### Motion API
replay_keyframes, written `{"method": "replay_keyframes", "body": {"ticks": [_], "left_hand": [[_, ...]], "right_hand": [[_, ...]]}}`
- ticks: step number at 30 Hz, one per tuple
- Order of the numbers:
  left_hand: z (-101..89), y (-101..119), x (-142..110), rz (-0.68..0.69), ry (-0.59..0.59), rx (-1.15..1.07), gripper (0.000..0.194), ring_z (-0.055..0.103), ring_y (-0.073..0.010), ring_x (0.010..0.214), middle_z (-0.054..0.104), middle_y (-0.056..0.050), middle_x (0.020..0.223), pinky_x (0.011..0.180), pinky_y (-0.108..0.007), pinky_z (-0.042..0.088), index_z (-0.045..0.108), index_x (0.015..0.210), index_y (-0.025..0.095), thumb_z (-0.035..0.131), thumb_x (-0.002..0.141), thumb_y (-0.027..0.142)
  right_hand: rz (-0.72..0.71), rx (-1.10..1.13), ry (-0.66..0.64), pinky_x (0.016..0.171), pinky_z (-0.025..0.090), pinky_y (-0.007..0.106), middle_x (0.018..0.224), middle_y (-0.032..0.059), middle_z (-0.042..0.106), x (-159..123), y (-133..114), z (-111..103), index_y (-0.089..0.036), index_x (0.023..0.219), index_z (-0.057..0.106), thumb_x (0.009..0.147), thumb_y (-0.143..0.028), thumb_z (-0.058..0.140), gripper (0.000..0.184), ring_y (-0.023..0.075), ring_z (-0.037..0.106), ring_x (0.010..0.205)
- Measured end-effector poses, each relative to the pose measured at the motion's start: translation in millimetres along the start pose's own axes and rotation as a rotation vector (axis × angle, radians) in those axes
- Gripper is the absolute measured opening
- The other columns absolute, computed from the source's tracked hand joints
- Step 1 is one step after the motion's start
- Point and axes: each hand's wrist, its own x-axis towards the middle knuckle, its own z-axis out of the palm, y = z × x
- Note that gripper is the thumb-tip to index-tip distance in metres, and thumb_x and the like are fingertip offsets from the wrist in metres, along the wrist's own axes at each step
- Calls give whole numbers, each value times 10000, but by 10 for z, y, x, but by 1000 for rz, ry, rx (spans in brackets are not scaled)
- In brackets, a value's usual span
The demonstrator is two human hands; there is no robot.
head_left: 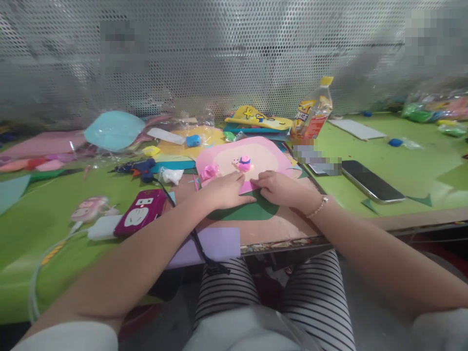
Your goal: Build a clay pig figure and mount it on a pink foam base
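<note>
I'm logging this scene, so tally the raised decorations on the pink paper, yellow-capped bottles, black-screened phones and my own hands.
Raised decorations, a soft pink lump and a pink-and-blue snail-like figure on the pink paper: 2
Clear plastic yellow-capped bottle: 1
Flat rectangular black-screened phone: 1
Bare hands, left hand and right hand: 2
Total: 6

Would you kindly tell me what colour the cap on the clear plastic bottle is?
Yellow; the cap shows in the head view.

A phone [371,181] lies on the green table [424,168] near a bottle [313,114].
</note>
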Motion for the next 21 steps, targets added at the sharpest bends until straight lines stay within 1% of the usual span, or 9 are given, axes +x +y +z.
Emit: {"method": "replay_keyframes", "body": {"ticks": [5,10,13,17,21], "left_hand": [[2,-8,6,-13,-19,-12,803,390,-281,1275,347,-143,1447,989,-365,345,373,1345,137,286,797,717],[-15,11,1,-10,-29,-7,845,353,-286,1301,314,-173,1457,1006,-362,335,335,1364,79,281,802,708],[-35,28,-12,-21,-42,-7,843,337,-289,1311,297,-177,1464,1014,-362,330,323,1370,67,290,808,695],[-29,25,-12,-22,-34,-11,840,348,-290,1304,293,-172,1467,1006,-361,336,325,1369,82,286,804,703],[-4,3,2,-6,-24,-8,838,364,-287,1294,304,-156,1466,1001,-354,338,340,1362,105,272,796,719]], "right_hand": [[-22,18,-25,703,356,274,781,86,569,-11,3,0,-90,891,636,804,-105,406,247,163,482,731],[-45,50,-30,691,361,263,755,72,567,-20,21,-1,-100,862,629,792,-94,409,231,152,488,711],[-65,72,-35,700,365,260,752,69,569,-25,39,2,-105,854,630,803,-95,401,235,150,493,719],[-85,95,-41,702,368,260,768,69,574,-31,56,6,-100,908,647,818,-102,394,269,148,497,721],[-75,127,-42,690,369,254,782,68,574,-40,65,9,-103,993,655,807,-93,391,323,145,501,726]]}}
